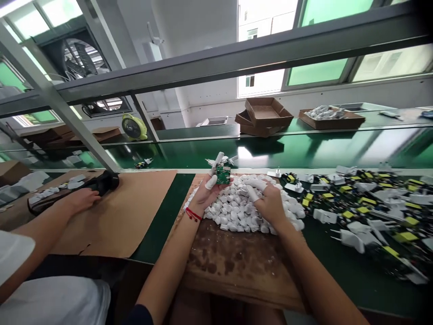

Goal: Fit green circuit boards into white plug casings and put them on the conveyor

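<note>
Green work surfaces (199,153) carry a brown board (237,259) near and, far right, a cardboard tray (331,124) of white pieces (324,113). White caps (233,214) heap the board. The right hand (272,203), half curled, touches them; whether it grips any, I cannot tell. Picking one seems the step, needing a fine pinch. The left hand (207,193) clasps a circuit board (223,174) above the heap's left.

Lateral clearance exists between the left hand (207,193) and right hand (273,204), above the heap of small white parts (233,212). The near section of the wooden board (237,266) permits low approach. Rightward travel is obstructed by piled plug-and-circuit-board assemblies (352,239); leftward, beyond the cardboard sheet (135,216), by a co-worker's forearm (59,212). A metal crossbeam (216,65) spans overhead.
</note>
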`<state>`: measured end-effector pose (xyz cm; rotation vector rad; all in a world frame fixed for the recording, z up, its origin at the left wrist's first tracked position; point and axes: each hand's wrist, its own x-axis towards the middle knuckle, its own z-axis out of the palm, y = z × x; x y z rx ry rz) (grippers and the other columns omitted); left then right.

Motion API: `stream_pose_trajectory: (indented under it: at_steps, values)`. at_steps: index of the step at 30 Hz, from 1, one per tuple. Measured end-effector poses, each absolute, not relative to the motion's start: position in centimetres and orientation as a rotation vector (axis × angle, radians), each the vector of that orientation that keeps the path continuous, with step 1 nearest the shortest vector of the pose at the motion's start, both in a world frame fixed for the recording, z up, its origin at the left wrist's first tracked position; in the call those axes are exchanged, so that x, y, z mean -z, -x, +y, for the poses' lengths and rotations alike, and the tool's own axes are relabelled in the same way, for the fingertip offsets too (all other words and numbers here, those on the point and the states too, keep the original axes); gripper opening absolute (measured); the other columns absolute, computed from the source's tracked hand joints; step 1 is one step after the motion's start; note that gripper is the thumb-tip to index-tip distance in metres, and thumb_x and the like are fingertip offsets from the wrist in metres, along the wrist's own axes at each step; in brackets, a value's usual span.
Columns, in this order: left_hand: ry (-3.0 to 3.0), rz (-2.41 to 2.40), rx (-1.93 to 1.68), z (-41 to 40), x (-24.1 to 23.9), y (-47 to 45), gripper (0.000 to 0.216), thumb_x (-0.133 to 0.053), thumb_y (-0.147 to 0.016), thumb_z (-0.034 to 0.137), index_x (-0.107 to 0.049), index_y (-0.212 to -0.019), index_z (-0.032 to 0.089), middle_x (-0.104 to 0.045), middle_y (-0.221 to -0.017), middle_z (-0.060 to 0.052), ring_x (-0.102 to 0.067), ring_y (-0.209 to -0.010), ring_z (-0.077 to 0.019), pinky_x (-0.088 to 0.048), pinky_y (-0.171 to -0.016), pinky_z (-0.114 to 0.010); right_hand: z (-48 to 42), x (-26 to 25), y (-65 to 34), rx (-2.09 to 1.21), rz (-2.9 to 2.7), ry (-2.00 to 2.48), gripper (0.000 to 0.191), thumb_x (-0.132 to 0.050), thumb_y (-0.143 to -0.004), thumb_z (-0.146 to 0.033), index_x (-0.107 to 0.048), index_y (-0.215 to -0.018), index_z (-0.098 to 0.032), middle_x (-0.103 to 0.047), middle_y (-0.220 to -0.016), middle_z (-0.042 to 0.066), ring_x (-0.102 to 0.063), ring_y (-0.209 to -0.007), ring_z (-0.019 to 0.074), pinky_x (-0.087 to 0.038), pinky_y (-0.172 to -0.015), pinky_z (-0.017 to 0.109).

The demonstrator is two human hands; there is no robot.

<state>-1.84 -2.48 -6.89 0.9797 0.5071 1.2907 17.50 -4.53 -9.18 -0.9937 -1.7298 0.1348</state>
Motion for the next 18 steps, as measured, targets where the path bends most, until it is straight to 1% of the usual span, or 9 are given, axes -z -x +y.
stream_pose_trajectory:
  at_steps: [3, 5, 8, 11, 14, 18]
  values:
    - [-0.973, 0.495, -1.331, -4.2, 6.7, 1.6, 0.047, -0.078, -0.07, 0.039, -0.063, -0.109, 0.018, -0.072, -0.101, -0.006, -0.068, -0.094, -0.022, -0.049, -0.09, -0.034, -4.9, 9.2, -17.3, -0.052, -1.837, 0.918, 0.027, -0.048, -0.083, -0.019, -0.073, -0.094, -0.02, -0.072, -0.087, 0.011, -0.063, -0.087, 0.029, -0.051, -0.077, 0.042]
    - [-0.971, 0.492, -1.35, -6.3, 6.3, 1.7, 0.046, -0.077, -0.071, 0.037, -0.063, -0.11, 0.018, -0.071, -0.104, -0.007, -0.068, -0.095, -0.0222, -0.049, -0.091, -0.034, -5.7, 9.3, -17.3, -0.053, -1.881, 0.898, 0.028, -0.049, -0.081, -0.018, -0.074, -0.093, -0.021, -0.072, -0.088, 0.011, -0.062, -0.088, 0.0292, -0.051, -0.078, 0.043]
    - [-0.975, 0.499, -1.379, -9.8, 5.4, 2.4, 0.049, -0.075, -0.073, 0.034, -0.06, -0.118, 0.02, -0.069, -0.111, -0.008, -0.067, -0.1, -0.0247, -0.048, -0.092, -0.036, -7.7, 9.6, -17.8, -0.061, -1.917, 0.886, 0.028, -0.048, -0.082, -0.019, -0.073, -0.094, -0.022, -0.073, -0.091, 0.01, -0.062, -0.091, 0.0288, -0.05, -0.081, 0.043]
    - [-0.98, 0.516, -1.421, -13.0, 4.6, 3.4, 0.056, -0.075, -0.073, 0.035, -0.057, -0.124, 0.022, -0.068, -0.115, -0.009, -0.065, -0.103, -0.0273, -0.048, -0.093, -0.039, -10.2, 10.1, -18.5, -0.071, -1.93, 0.91, 0.027, -0.047, -0.086, -0.021, -0.073, -0.095, -0.024, -0.072, -0.09, 0.009, -0.061, -0.09, 0.028, -0.05, -0.082, 0.044]
    - [-0.971, 0.525, -1.465, -15.0, 4.0, 3.8, 0.056, -0.077, -0.071, 0.037, -0.058, -0.122, 0.024, -0.07, -0.11, -0.007, -0.066, -0.1, -0.027, -0.05, -0.091, -0.039, -12.6, 10.5, -19.2, -0.075, -1.945, 0.941, 0.027, -0.046, -0.088, -0.022, -0.072, -0.094, -0.022, -0.072, -0.088, 0.01, -0.061, -0.089, 0.0287, -0.05, -0.08, 0.044]
    - [-0.952, 0.511, -1.469, -16.5, 3.8, 3.5, 0.05, -0.072, -0.077, 0.036, -0.057, -0.123, 0.023, -0.073, -0.1, -0.005, -0.068, -0.094, -0.0241, -0.052, -0.086, -0.036, -15.1, 11.2, -19.7, -0.08, -1.943, 0.973, 0.027, -0.045, -0.089, -0.022, -0.071, -0.096, -0.019, -0.072, -0.092, 0.012, -0.061, -0.089, 0.0289, -0.051, -0.078, 0.043]
